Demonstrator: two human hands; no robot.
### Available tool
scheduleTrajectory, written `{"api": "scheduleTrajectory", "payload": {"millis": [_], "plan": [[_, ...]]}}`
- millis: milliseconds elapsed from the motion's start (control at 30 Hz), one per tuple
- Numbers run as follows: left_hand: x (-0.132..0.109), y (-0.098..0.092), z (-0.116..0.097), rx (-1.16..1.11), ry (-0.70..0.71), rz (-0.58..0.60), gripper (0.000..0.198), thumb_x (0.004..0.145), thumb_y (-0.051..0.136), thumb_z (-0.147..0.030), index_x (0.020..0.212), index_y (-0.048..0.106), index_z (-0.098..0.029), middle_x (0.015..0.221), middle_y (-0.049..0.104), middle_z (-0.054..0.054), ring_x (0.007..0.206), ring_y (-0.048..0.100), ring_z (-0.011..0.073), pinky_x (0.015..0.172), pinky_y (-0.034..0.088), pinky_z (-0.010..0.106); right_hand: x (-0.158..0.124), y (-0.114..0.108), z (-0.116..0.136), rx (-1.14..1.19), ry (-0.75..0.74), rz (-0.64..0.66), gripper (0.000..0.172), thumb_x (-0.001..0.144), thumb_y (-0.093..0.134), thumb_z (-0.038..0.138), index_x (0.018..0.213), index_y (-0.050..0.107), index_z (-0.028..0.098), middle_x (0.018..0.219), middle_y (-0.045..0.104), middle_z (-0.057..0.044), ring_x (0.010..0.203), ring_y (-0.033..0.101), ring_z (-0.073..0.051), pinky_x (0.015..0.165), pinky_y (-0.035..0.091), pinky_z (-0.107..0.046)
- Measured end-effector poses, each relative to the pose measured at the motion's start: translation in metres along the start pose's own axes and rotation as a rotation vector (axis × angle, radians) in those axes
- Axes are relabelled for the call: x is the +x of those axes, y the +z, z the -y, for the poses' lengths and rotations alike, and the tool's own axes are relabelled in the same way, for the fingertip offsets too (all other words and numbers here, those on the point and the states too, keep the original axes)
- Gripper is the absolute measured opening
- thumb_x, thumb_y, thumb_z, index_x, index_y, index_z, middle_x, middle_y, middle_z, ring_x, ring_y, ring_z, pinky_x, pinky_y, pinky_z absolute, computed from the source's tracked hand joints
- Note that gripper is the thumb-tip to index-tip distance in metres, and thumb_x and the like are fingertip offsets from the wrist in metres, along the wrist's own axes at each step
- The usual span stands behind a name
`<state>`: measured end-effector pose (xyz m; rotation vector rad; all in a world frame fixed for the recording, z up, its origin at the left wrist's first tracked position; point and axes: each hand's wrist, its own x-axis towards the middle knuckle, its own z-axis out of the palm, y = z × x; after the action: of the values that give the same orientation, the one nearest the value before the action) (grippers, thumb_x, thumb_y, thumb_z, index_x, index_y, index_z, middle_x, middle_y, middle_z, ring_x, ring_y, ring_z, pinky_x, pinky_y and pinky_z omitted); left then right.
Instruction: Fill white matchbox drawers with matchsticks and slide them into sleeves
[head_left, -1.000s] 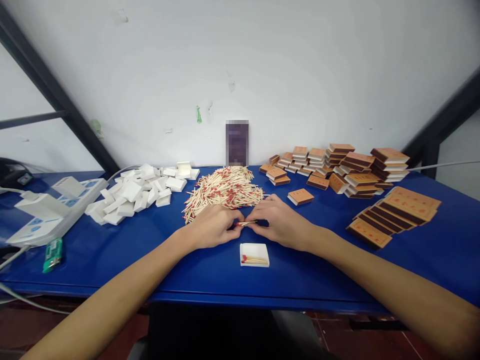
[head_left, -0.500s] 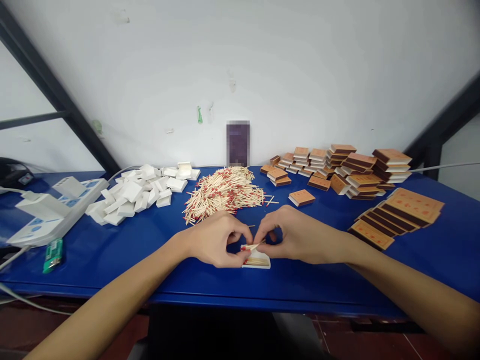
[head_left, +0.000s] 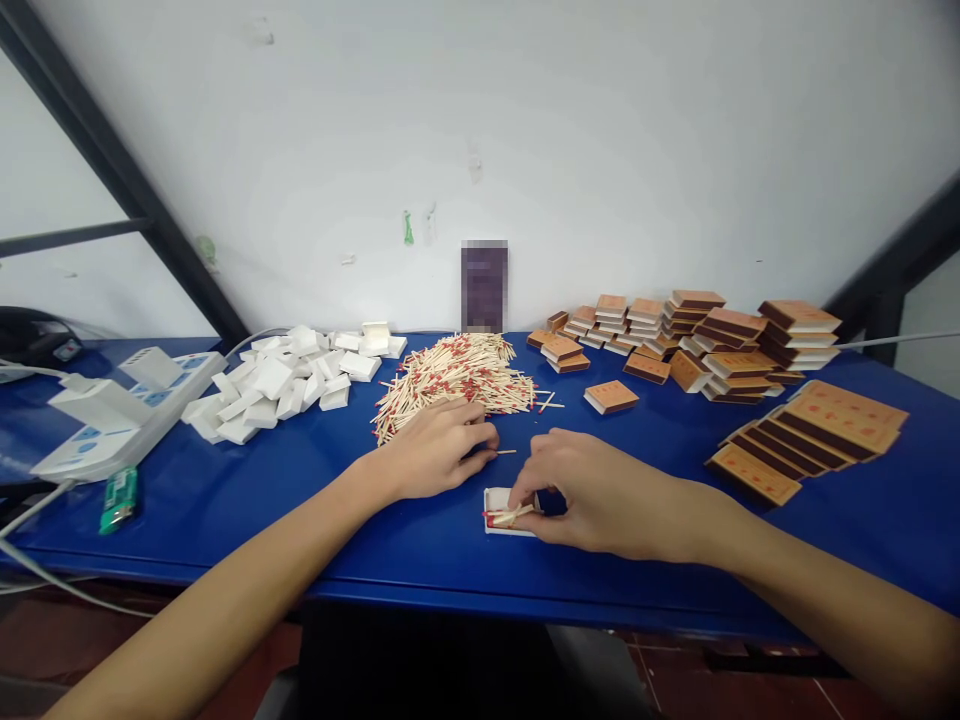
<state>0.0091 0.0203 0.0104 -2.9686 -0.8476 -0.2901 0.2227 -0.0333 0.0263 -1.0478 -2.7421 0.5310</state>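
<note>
A small white matchbox tray lies on the blue table in front of me, with some red-tipped matches in it. My right hand is over the tray's right side, thumb and fingers pinching a few matches that lie slantwise inside it. Beyond and to the left, my left hand rests at the near edge of a big heap of matches. Its fingers are loosely bent and apart, with nothing visible held; the fingertips are partly hidden against the heap. A single match lies just right of its thumb.
Left of the heap is a pile of white inner trays. Many orange-brown matchbox sleeves are stacked at the right, one matchbox apart from them. A power strip and a green packet lie at the far left.
My left hand has left the tray and moved up and left to the match heap. My right hand stays at the tray, and its matches are now lower, inside it.
</note>
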Motion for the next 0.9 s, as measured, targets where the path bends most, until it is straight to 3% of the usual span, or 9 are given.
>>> {"api": "scheduleTrajectory", "payload": {"millis": [367,667,900], "plan": [[0.000,0.000,-0.003,-0.009,0.011,0.036,0.017,0.098,0.043,-0.025,0.092,0.056,-0.015,0.090,0.058,0.005,0.081,0.054,0.0184,0.076,0.043,0.031,-0.001,-0.001,-0.003,0.002,-0.122,-0.020,0.010,0.086,0.062,0.019,0.090,0.070,0.024,0.084,0.069,-0.001,0.082,0.057,-0.018,0.076,0.041,-0.032],[-0.003,-0.013,0.001,-0.125,-0.059,-0.062,0.015,0.096,0.040,-0.022,0.089,0.053,-0.016,0.090,0.058,0.005,0.080,0.053,0.0167,0.072,0.041,0.029,-0.004,-0.007,-0.004,0.048,-0.063,-0.010,0.010,0.086,0.061,0.021,0.091,0.070,0.022,0.086,0.071,0.000,0.079,0.061,-0.016,0.071,0.042,-0.028],[-0.004,-0.020,-0.005,-0.444,-0.022,-0.009,0.014,0.094,0.047,-0.024,0.087,0.055,-0.016,0.075,0.049,-0.002,0.067,0.045,0.0114,0.064,0.037,0.024,-0.007,-0.020,0.001,0.126,-0.102,-0.039,0.005,0.081,0.062,0.018,0.079,0.066,0.019,0.074,0.066,0.003,0.066,0.057,-0.010,0.067,0.041,-0.023]]}}
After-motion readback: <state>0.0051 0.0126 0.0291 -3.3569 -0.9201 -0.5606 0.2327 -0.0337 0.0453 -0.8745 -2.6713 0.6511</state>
